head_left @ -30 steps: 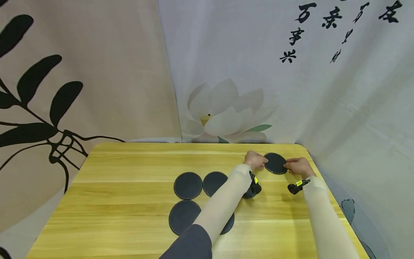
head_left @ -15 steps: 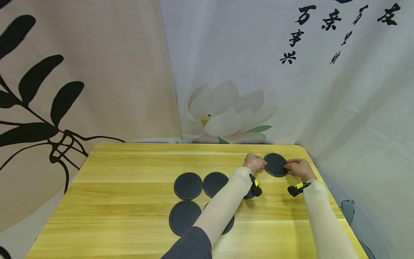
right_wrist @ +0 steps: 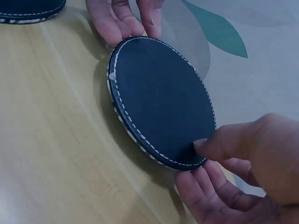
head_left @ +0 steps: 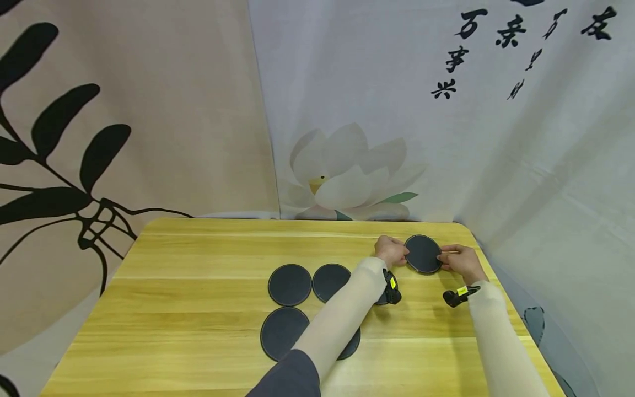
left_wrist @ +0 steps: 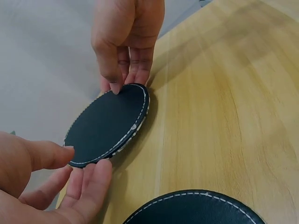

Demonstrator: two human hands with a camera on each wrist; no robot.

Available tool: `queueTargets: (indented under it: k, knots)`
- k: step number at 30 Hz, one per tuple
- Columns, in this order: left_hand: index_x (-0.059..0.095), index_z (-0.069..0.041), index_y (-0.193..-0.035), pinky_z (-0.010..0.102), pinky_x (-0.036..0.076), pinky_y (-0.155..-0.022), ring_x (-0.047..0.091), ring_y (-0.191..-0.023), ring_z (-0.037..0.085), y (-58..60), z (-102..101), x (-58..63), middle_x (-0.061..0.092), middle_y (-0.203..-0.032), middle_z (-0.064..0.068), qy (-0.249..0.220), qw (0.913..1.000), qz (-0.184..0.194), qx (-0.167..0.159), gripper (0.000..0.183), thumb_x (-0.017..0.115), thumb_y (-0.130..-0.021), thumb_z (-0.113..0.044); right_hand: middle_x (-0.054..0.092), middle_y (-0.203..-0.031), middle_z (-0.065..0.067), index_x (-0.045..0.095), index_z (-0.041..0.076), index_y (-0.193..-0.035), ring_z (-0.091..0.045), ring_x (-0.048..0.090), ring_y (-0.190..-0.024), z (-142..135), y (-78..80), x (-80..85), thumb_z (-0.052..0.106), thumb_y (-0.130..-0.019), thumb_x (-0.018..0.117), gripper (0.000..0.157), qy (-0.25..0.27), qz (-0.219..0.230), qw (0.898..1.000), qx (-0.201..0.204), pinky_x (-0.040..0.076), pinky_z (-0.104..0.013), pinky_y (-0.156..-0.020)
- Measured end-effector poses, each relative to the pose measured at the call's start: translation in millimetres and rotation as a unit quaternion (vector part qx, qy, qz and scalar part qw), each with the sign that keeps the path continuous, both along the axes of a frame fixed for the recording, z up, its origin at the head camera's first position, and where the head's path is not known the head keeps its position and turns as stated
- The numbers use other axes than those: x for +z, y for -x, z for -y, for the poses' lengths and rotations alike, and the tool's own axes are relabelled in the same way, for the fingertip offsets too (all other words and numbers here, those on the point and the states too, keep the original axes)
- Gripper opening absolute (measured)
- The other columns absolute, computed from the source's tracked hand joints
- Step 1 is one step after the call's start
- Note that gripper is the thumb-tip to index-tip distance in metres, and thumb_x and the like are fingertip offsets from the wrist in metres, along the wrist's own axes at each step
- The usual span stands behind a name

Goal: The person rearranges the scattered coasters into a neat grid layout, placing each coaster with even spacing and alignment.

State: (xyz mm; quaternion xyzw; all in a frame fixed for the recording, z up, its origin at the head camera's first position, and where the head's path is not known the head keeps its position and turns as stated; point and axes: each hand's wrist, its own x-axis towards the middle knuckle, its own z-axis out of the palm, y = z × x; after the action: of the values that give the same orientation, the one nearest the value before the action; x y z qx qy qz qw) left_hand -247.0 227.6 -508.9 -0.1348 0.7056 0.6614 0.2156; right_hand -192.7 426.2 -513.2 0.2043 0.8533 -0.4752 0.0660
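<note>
Near the table's back right corner, a round black coaster (head_left: 423,254) with pale stitching round its edge is held between both hands. My left hand (head_left: 392,251) pinches its left edge, thumb on the upper face and fingers underneath, as the left wrist view shows. Opposite, my right hand (head_left: 462,261) pinches the right edge in the same way, its thumb pressing on the black face (right_wrist: 161,100). The coaster is tilted, its near rim (left_wrist: 133,127) just over the wood with a shadow below. A patterned underside shows thinly along that rim.
Several more black coasters lie flat on the wooden table (head_left: 198,309): one at back left (head_left: 289,285), a neighbour (head_left: 329,280) almost touching it, another in front (head_left: 283,332). My left forearm (head_left: 337,314) covers parts of others. A printed curtain (head_left: 347,82) hangs behind the table.
The held coaster has come slightly nearer and its face has turned more toward the head camera. Both hands have kept their pinch and shifted slightly with it.
</note>
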Motion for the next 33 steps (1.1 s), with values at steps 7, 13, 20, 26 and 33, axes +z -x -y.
queueTargets:
  k: [7,13,20,26,33]
  knots:
    - [0.071,-0.007,-0.088,0.043,0.066,-0.077,0.075,-0.08,0.03,-4.6,5,-0.2,0.063,-0.078,0.007,0.017,0.9998,-0.012,0.004,0.014,0.079,-0.085,0.004,0.056,-0.138,-0.033,0.049,-0.007,-0.145,-0.011,0.072,-0.087,6,-6.1,2.6,0.015,-0.103,0.059,0.049,0.0,-0.011,1.0,0.021,0.063,-0.036,-0.087]
    - [0.067,-0.008,-0.083,0.044,0.066,-0.075,0.076,-0.082,0.034,-8.1,11,-2.2,0.061,-0.079,0.006,0.027,0.9994,-0.022,0.002,0.017,0.078,-0.085,0.006,0.057,-0.137,-0.03,0.048,-0.008,-0.145,-0.011,0.07,-0.091,11,-12.4,7.7,0.016,-0.104,0.058,0.048,0.002,-0.022,0.999,0.04,0.062,-0.041,-0.092]
    - [0.066,-0.006,-0.079,0.049,0.066,-0.075,0.076,-0.084,0.042,-11.4,20,-2.3,0.062,-0.072,0.008,0.021,0.999,-0.038,-0.013,0.018,0.075,-0.084,0.009,0.058,-0.135,-0.028,0.047,-0.008,-0.146,-0.009,0.069,-0.092,18,-22.3,16.5,0.017,-0.104,0.06,0.051,0.011,-0.023,0.998,0.052,0.06,-0.044,-0.096]
    - [0.066,-0.006,-0.081,0.05,0.065,-0.078,0.075,-0.085,0.042,-14.8,28,-2.0,0.063,-0.075,0.009,0.002,0.9986,-0.04,-0.035,0.018,0.074,-0.086,0.01,0.062,-0.127,-0.021,0.049,-0.006,-0.144,-0.011,0.068,-0.091,23,-30.2,20.6,0.019,-0.103,0.062,0.05,0.001,-0.021,0.999,0.044,0.06,-0.044,-0.094]
    - [0.065,-0.006,-0.086,0.049,0.065,-0.08,0.076,-0.085,0.041,-25.7,43,5.4,0.062,-0.074,0.006,0.008,0.9972,-0.057,-0.048,0.017,0.075,-0.086,0.008,0.064,-0.12,-0.015,0.051,-0.004,-0.144,-0.009,0.068,-0.09,30,-35.7,21.7,0.019,-0.102,0.061,0.049,0.001,-0.023,0.999,0.043,0.061,-0.039,-0.092]
